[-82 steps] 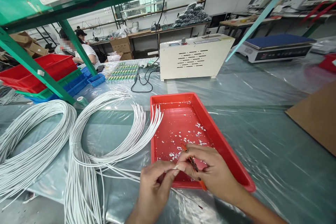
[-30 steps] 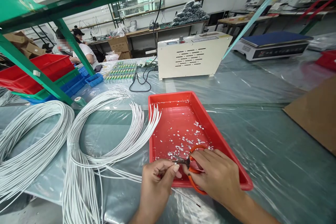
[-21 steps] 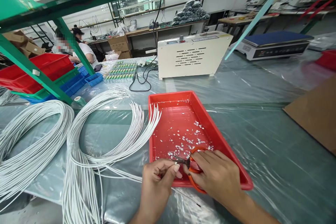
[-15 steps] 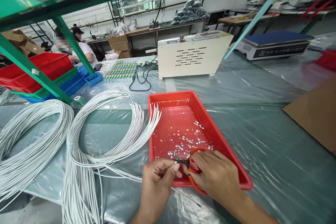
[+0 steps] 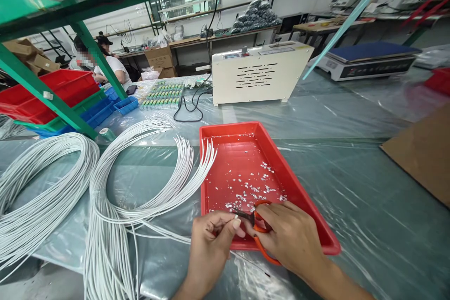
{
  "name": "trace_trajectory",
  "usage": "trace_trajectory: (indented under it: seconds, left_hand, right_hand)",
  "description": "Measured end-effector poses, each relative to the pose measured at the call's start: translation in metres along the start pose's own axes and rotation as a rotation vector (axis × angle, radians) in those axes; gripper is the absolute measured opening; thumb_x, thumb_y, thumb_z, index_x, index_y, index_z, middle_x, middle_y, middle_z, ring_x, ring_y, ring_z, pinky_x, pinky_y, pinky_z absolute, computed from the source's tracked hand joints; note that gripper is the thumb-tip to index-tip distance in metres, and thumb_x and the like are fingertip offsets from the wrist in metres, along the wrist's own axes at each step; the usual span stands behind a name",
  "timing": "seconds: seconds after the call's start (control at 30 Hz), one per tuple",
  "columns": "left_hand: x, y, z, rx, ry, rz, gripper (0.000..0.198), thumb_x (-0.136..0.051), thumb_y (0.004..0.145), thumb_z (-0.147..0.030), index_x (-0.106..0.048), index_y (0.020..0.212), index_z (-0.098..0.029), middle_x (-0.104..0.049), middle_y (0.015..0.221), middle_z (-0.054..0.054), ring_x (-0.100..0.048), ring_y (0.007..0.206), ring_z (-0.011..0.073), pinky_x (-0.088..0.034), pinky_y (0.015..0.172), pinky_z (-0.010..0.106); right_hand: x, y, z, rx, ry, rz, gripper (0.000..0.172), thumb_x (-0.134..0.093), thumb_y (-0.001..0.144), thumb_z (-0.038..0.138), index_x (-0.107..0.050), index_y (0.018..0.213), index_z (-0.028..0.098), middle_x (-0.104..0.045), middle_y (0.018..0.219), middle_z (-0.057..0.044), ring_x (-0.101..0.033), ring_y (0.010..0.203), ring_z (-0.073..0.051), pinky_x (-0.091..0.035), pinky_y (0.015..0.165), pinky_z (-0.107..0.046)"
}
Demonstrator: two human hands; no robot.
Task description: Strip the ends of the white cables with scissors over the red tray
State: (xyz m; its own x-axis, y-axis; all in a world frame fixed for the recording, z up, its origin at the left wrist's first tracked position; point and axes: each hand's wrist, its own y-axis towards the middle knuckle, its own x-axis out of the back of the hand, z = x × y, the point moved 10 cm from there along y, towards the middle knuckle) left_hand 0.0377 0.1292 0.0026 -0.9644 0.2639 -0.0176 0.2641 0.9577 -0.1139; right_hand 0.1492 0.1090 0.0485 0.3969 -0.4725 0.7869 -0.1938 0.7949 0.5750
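Note:
My left hand (image 5: 210, 246) is closed in a pinch on the end of a white wire (image 5: 165, 233), at the near edge of a red tray (image 5: 309, 208). My right hand (image 5: 290, 236) grips orange-handled scissors (image 5: 262, 239); their dark blades point left and meet the pinched wire end. Small white snippets (image 5: 251, 192) lie scattered in the tray. The wire runs left to a looped bundle of white wires (image 5: 116, 201).
A second white wire coil (image 5: 38, 187) lies at far left. A beige machine (image 5: 258, 72) stands behind the tray, a scale (image 5: 369, 58) at back right, cardboard (image 5: 423, 152) at right. Green shelf struts (image 5: 45, 91) and stacked bins (image 5: 52, 93) are at left; a person sits beyond.
Both hands stay at the tray's near edge. Since 2.7 s ago my right hand has turned the scissors so the orange handle loop shows and the blades reach the wire end.

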Motion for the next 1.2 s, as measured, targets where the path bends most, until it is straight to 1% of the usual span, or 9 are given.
trace_trajectory:
  seconds: [0.17,0.27,0.4,0.57,0.77,0.87,1.0,1.1,1.2]
  left_hand:
    - [0.002,0.001,0.005,0.025,0.018,-0.022,0.024,-0.056,0.08,-0.028,-0.069,0.071,-0.01,-0.066,0.062,0.005,-0.045,0.043,0.0059,-0.034,0.034,0.012]
    - [0.004,0.001,0.009,0.039,0.036,-0.047,0.023,-0.057,0.079,-0.028,-0.069,0.072,-0.01,-0.065,0.059,0.005,-0.042,0.04,0.0051,-0.033,0.033,0.012]
    - [0.005,0.002,0.009,0.042,0.02,-0.052,0.023,-0.058,0.078,-0.029,-0.07,0.076,-0.01,-0.065,0.059,0.006,-0.045,0.042,0.0066,-0.034,0.034,0.013]
    - [0.007,0.001,0.006,0.039,0.004,-0.06,0.023,-0.058,0.077,-0.03,-0.07,0.074,-0.01,-0.064,0.056,0.004,-0.039,0.036,0.0034,-0.032,0.033,0.012]
    - [0.006,0.001,0.006,0.037,-0.005,-0.046,0.025,-0.058,0.078,-0.032,-0.07,0.071,-0.011,-0.064,0.056,0.004,-0.039,0.037,0.003,-0.032,0.034,0.012]
    - [0.006,0.001,0.008,0.045,-0.006,-0.05,0.024,-0.058,0.078,-0.032,-0.069,0.071,-0.011,-0.064,0.056,0.003,-0.038,0.036,0.0029,-0.032,0.034,0.012]
    - [0.007,0.001,0.01,0.056,0.002,-0.056,0.024,-0.058,0.078,-0.031,-0.069,0.072,-0.011,-0.063,0.055,0.003,-0.038,0.035,0.0028,-0.032,0.033,0.012]
    - [0.008,0.001,0.013,0.068,-0.003,-0.061,0.023,-0.059,0.077,-0.031,-0.069,0.074,-0.011,-0.063,0.055,0.003,-0.038,0.036,0.0036,-0.031,0.033,0.013]
    - [0.007,0.002,0.014,0.06,-0.016,-0.047,0.021,-0.061,0.075,-0.031,-0.07,0.076,-0.012,-0.064,0.057,0.004,-0.042,0.04,0.0061,-0.033,0.035,0.014]
  right_hand:
    - [0.002,-0.003,0.001,0.037,-0.051,-0.05,0.035,-0.046,0.084,0.028,-0.048,0.051,0.018,-0.05,0.043,0.001,-0.045,0.043,-0.013,-0.029,0.055,-0.028]
    - [0.008,-0.007,0.004,0.077,-0.058,-0.099,0.034,-0.048,0.084,0.026,-0.051,0.051,0.017,-0.052,0.044,0.0,-0.046,0.044,-0.013,-0.029,0.055,-0.029]
    - [0.018,-0.008,0.007,0.12,-0.01,-0.15,0.034,-0.047,0.085,0.025,-0.051,0.052,0.017,-0.054,0.044,0.0,-0.046,0.044,-0.013,-0.032,0.056,-0.028]
    - [0.019,-0.001,-0.006,-0.015,-0.029,-0.117,0.032,-0.05,0.082,0.038,-0.054,0.059,0.016,-0.055,0.049,-0.001,-0.049,0.048,-0.015,-0.034,0.06,-0.029]
    - [0.013,0.002,-0.004,0.009,-0.039,-0.084,0.031,-0.049,0.081,0.032,-0.05,0.053,0.018,-0.049,0.045,0.002,-0.045,0.045,-0.013,-0.032,0.059,-0.029]
    - [0.01,0.001,-0.002,0.03,-0.062,-0.086,0.032,-0.049,0.082,0.031,-0.05,0.052,0.018,-0.05,0.045,0.002,-0.044,0.045,-0.013,-0.031,0.06,-0.029]
    - [0.014,-0.003,0.003,0.088,-0.125,-0.137,0.034,-0.046,0.085,0.026,-0.052,0.053,0.017,-0.053,0.046,0.0,-0.046,0.047,-0.014,-0.032,0.061,-0.03]
    - [0.016,-0.009,0.007,0.15,-0.161,-0.16,0.036,-0.043,0.088,0.027,-0.055,0.055,0.017,-0.055,0.047,-0.001,-0.045,0.047,-0.014,-0.033,0.06,-0.03]
    - [0.022,-0.011,0.011,0.197,-0.089,-0.183,0.038,-0.039,0.089,0.026,-0.055,0.056,0.017,-0.057,0.049,-0.002,-0.045,0.048,-0.014,-0.034,0.061,-0.031]
